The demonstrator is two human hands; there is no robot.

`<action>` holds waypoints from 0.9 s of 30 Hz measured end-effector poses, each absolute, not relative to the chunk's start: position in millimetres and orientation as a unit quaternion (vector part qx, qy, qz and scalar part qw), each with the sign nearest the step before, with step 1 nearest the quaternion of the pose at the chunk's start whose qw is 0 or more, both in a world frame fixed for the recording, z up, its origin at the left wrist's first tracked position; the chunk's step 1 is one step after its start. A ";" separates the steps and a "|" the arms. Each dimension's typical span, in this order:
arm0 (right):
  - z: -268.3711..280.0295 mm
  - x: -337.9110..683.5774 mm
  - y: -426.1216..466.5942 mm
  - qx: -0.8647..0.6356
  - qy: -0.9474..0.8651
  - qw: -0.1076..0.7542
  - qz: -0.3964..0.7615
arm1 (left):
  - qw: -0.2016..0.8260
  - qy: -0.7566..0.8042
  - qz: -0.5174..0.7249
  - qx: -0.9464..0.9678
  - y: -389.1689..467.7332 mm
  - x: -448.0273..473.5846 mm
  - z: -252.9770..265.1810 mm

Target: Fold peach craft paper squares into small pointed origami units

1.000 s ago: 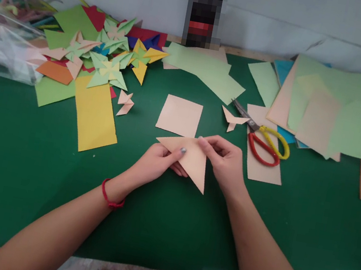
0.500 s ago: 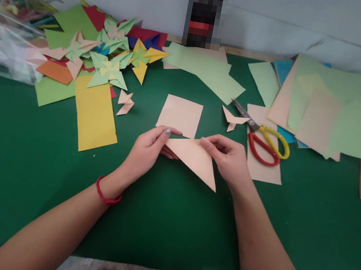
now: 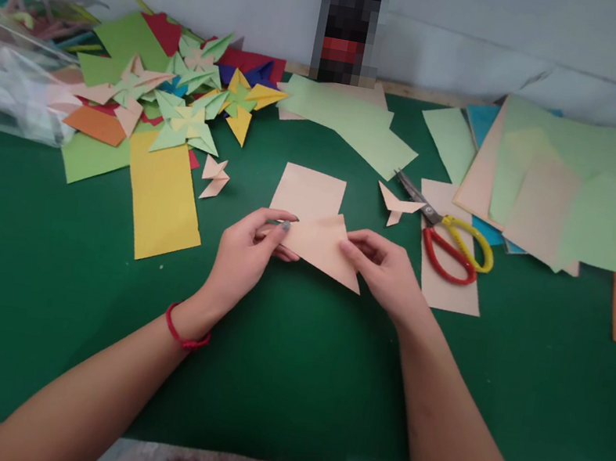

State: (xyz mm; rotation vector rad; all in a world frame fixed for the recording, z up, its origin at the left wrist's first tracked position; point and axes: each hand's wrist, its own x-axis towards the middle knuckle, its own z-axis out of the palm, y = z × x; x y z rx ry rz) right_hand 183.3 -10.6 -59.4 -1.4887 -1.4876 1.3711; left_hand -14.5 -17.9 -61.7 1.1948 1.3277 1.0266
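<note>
A folded piece of peach paper (image 3: 322,244) is held just above the green table (image 3: 283,369), one pointed corner toward me. My left hand (image 3: 248,252) pinches its left end between thumb and fingers. My right hand (image 3: 382,267) grips the right edge, thumb on top. Behind it lies a flat peach paper square (image 3: 309,189), its near edge partly covered by the held paper. Small folded peach pieces lie on either side, one on the left (image 3: 215,177) and a three-pointed one on the right (image 3: 397,205).
Scissors (image 3: 453,244) with red and yellow handles rest on a peach sheet (image 3: 451,295) at right. Folded paper stars (image 3: 187,122) and a yellow sheet (image 3: 163,205) lie at left. Green sheets (image 3: 570,165) are piled at back right. A clear plastic bag (image 3: 6,82) is far left.
The folded paper has turned between my hands; its top corner now points up and its lower point sits higher and further left. My right fingers have shifted down its right edge.
</note>
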 end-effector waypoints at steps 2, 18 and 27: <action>-58.5 183.7 -11.0 -0.561 -0.574 0.299 0.516 | 0.514 0.553 0.437 0.488 -17.7 -14.4 -61.4; -58.0 179.4 -13.4 -0.522 -0.571 0.313 0.550 | 0.623 0.548 0.378 0.410 -21.1 -6.4 -59.6; -62.2 183.5 -11.5 -0.522 -0.584 0.327 0.528 | 0.620 0.540 0.440 0.359 -17.5 -8.6 -61.0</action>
